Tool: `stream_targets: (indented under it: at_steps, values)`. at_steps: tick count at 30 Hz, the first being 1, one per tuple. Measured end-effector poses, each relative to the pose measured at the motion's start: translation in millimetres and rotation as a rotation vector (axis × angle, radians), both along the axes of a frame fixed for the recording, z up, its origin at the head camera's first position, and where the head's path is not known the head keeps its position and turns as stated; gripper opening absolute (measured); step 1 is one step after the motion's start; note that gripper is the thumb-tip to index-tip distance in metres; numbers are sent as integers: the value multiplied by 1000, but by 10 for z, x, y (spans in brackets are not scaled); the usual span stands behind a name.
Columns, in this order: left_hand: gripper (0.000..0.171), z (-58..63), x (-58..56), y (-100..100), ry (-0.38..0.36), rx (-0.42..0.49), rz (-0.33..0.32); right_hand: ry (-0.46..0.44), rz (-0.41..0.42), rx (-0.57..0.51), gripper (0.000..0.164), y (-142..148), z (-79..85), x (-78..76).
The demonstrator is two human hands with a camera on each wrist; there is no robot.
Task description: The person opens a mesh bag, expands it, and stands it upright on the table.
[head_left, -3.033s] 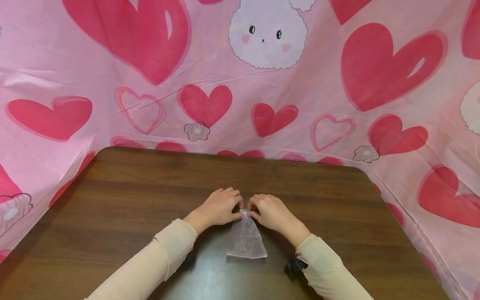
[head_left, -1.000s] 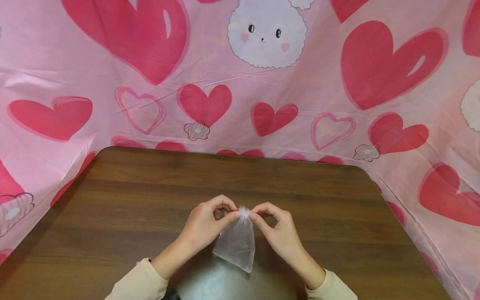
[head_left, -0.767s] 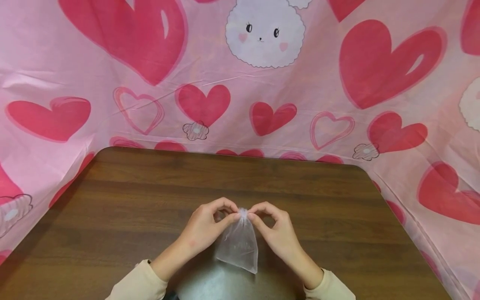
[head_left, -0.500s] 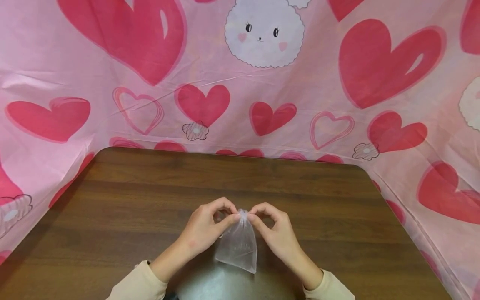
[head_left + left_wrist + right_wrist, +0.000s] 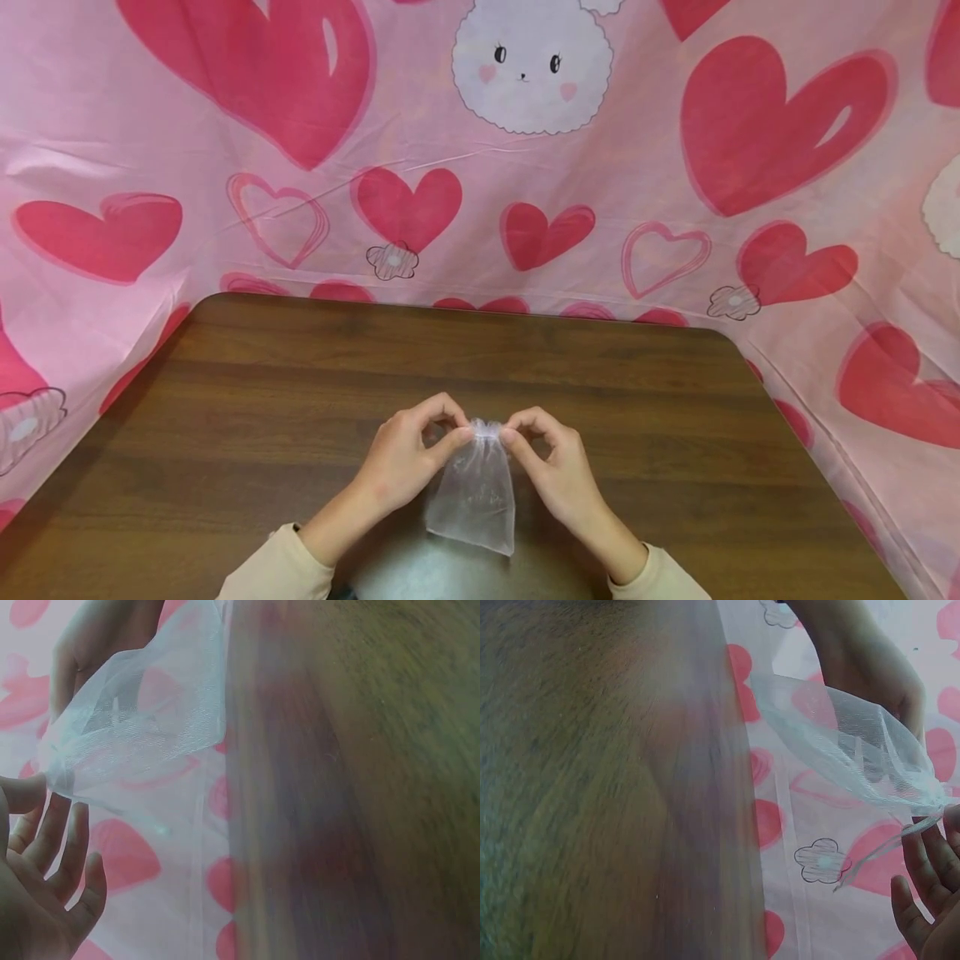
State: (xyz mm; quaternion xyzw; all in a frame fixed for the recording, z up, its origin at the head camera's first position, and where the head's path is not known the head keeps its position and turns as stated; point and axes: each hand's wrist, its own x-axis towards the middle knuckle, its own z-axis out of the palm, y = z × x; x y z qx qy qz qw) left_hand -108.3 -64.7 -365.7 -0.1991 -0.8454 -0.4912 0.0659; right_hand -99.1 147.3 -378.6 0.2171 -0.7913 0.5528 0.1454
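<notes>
A sheer white organza drawstring bag (image 5: 474, 500) hangs by its gathered neck in the head view, its lower corners spread toward the person. My left hand (image 5: 408, 454) pinches the neck's left side between thumb and index finger. On the opposite side, the thumb and index finger of my right hand (image 5: 555, 467) pinch the neck too. A short ruffle stands above the gathers, between the fingertips. In the right wrist view a thin drawstring (image 5: 877, 851) trails down beside the right fingers. The remaining left fingers (image 5: 71, 847) are loosely spread in the left wrist view.
A dark wood-grain table (image 5: 300, 358) with rounded far corners lies under the hands. Pink cloth (image 5: 555, 175) printed with red hearts and a white fluffy animal face hangs behind it and along both sides.
Over three seconds, both hands came nearer the person and turned thumb-side up, lifting the bag's neck. Since half a second ago the fingertips have moved slightly apart and the gathered neck has widened.
</notes>
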Motion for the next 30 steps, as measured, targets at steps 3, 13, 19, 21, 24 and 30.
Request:
stream_targets:
  at_steps: [3,13,19,21,24,30]
  values:
    - [14,-3,-3,-14,0,3,11,-2,-8,3,9,20,-1,1]
    - [15,-15,-5,-50,-1,14,21,0,-25,2,9,44,5,0]
    - [14,-17,-5,-98,-19,39,26,20,-40,-1,11,70,26,-11]
    - [14,-10,-4,-114,-23,47,28,28,-41,-6,11,81,32,-16]
    - [15,3,-5,-133,-27,56,32,26,-42,-16,11,99,35,-20]
    - [15,19,-3,-157,-29,28,46,11,-38,-14,10,126,35,-30]
